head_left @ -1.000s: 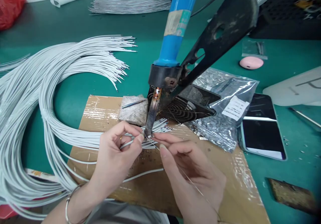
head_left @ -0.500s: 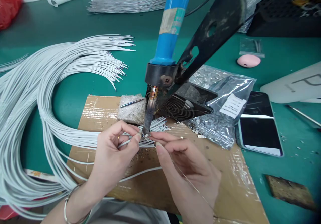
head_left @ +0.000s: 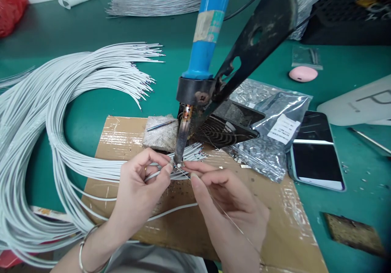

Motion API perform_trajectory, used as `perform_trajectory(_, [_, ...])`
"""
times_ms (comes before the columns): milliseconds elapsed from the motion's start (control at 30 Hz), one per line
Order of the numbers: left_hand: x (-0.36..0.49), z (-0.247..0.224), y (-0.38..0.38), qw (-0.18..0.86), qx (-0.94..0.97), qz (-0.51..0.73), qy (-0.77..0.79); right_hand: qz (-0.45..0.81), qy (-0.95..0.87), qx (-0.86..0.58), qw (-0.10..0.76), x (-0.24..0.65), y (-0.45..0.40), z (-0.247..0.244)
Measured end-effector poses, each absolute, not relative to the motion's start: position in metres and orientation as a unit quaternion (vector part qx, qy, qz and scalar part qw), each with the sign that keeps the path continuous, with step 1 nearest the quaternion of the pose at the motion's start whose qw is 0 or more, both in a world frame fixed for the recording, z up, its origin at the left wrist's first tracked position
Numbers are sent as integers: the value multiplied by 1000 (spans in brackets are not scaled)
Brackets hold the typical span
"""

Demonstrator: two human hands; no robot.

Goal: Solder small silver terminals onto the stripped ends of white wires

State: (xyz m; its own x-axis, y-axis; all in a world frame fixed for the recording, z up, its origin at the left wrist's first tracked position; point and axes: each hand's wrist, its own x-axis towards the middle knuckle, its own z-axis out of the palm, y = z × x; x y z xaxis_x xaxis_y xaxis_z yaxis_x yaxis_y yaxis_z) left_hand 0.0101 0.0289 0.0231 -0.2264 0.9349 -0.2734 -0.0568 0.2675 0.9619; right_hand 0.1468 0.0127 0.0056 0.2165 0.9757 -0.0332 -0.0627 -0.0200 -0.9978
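A blue-handled soldering iron (head_left: 206, 36) is fixed in a black metal stand (head_left: 253, 40), its tip pointing down. Right by that tip, my left hand (head_left: 143, 187) pinches the end of a white cable (head_left: 152, 175). Between thumb and forefinger, my right hand (head_left: 229, 208) grips a thin solder wire (head_left: 227, 216), whose end reaches the iron's tip. A small shiny metal piece (head_left: 179, 165) sits at the tip between both hands; its exact form is too small to make out. Behind my fingers, several white cable ends (head_left: 195, 153) lie on the cardboard (head_left: 122, 134).
Big bundles of white cable (head_left: 55, 114) fill the left side. A grey block (head_left: 159, 132) stands beside the iron. To the right are a clear bag of small metal parts (head_left: 271, 134), a phone (head_left: 317, 155), a pink case (head_left: 303, 73) and a pale bottle (head_left: 357, 102).
Both hands stay at the iron's tip, with my left hand shifted very slightly to the right. Nothing has been let go or picked up.
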Motion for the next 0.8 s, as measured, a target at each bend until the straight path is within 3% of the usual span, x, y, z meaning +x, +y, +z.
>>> perform_trajectory(800, [11,15,27,502,361,491,614,476,-407,-543,559,147,15,0])
